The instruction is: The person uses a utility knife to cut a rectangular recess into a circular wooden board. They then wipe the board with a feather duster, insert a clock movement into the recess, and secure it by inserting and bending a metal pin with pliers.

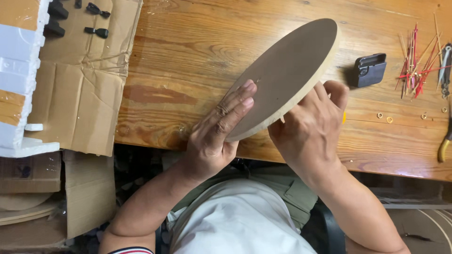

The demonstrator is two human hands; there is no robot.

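A round brown fibreboard disc point(287, 66) is tilted up over the wooden table point(188, 51), its flat back facing me and its pale edge to the right. My left hand point(219, 129) presses flat against the disc's lower left face, fingers together and pointing up. My right hand point(310, 127) grips the disc's lower right rim from behind, thumb near the edge. Something small and yellow shows just beside the right hand's fingers; I cannot tell what it is.
A small black boxy part point(369, 69) lies right of the disc. Thin red and tan sticks point(416, 63) and small metal rings point(389, 119) lie at the far right. Flattened cardboard point(82, 80) with black plastic pieces point(96, 32) and white foam point(16, 70) cover the left.
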